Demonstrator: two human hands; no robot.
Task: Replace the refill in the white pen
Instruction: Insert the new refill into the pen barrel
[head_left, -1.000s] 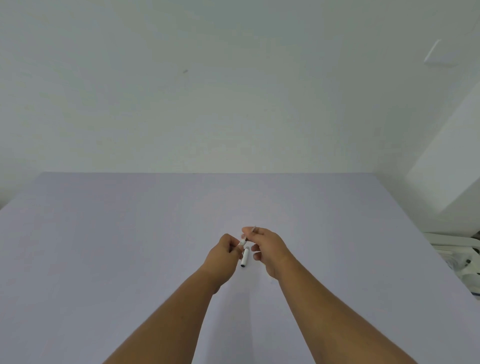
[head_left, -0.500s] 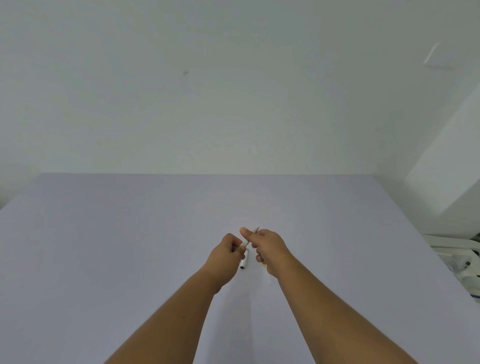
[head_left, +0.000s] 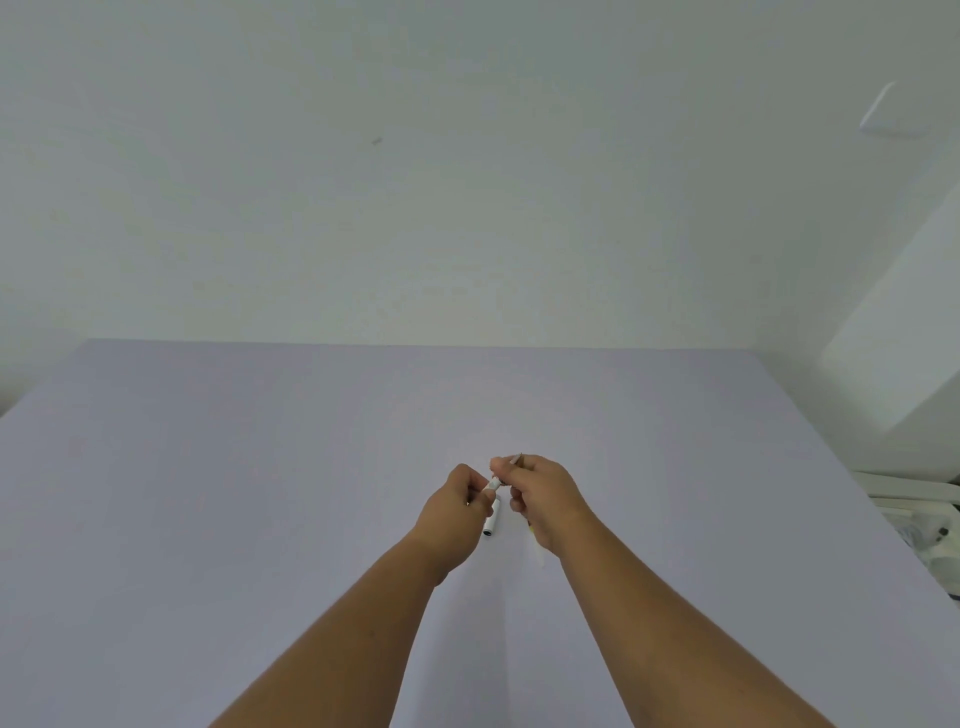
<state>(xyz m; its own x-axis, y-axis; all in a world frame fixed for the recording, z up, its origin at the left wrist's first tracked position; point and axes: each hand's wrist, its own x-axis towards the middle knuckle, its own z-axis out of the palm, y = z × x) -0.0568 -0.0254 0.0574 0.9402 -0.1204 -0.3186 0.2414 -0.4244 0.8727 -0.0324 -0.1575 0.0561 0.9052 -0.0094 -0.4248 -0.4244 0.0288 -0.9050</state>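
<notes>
Both hands meet over the middle of the lilac table (head_left: 260, 493). My left hand (head_left: 454, 506) pinches the white pen (head_left: 491, 517), whose barrel hangs down and towards me with its dark open end lowest. My right hand (head_left: 545, 499) grips the pen's upper end with fingertips and thumb. A thin grey tip (head_left: 518, 457) pokes out above the right fingers. Whether that tip is the refill or the pen's nose cone cannot be told. A small yellowish thing (head_left: 532, 531) shows just under the right hand's heel, mostly hidden.
A plain white wall rises behind the table's far edge. White equipment (head_left: 914, 514) sits off the table's right edge. A white block (head_left: 893, 364) stands at the right beside the wall.
Both hands have stayed in almost the same place. My right fingers have shifted on the pen's upper end, and the yellowish thing now shows under the right hand.
</notes>
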